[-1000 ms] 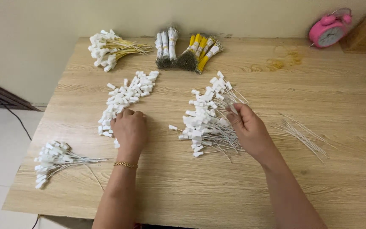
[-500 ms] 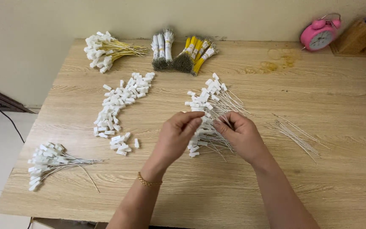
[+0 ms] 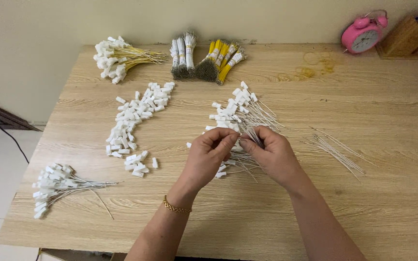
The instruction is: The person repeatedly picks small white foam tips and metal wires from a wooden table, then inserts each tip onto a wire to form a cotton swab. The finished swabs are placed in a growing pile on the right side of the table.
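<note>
A: What sits at the left?

B: A fan of wires with white tags (image 3: 54, 186) at the worktop (image 3: 388, 203) edge, then a loose drift of small white plastic tags (image 3: 134, 125), hard and blocky.

A: And the hands?

B: Left hand (image 3: 209, 157) and right hand (image 3: 272, 154) meet over the middle pile (image 3: 235, 113). Both grips look pinched nearly closed on a thin stiff wire between the fingertips; whether a tag is on it, I cannot tell.

A: The step?

B: Joining tag to wire, I judge. It calls for fine fingertip alignment. Bare wires (image 3: 337, 150) lie right.
</note>
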